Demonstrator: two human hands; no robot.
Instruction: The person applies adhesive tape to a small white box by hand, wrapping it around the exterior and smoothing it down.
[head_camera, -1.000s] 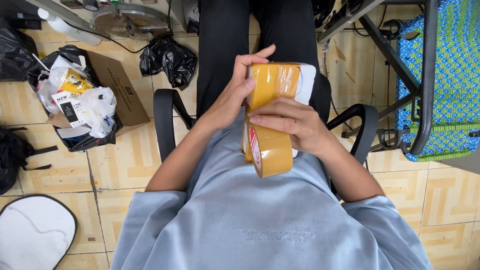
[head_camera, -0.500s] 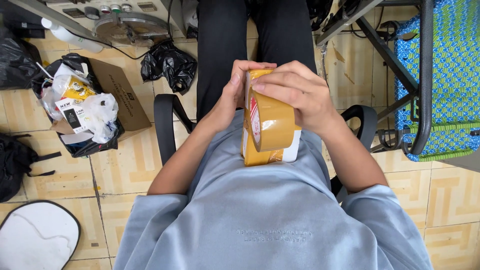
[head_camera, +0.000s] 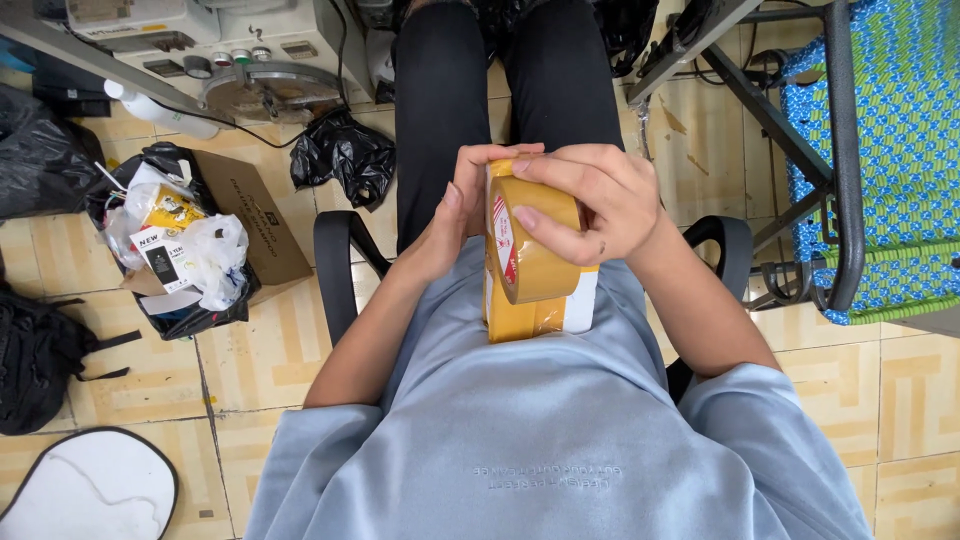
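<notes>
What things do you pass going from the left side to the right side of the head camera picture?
Black backpack → rubbish bag with white wrappers → left hand → brown tape roll → right hand → blue and green woven chair.

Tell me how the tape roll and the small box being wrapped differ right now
The tape roll is round and all tan; the box is flat-sided, white where tape has not covered it. The right hand grips the roll; the left hand steadies the box, which rests against the shirt. Both show tan tape.
</notes>
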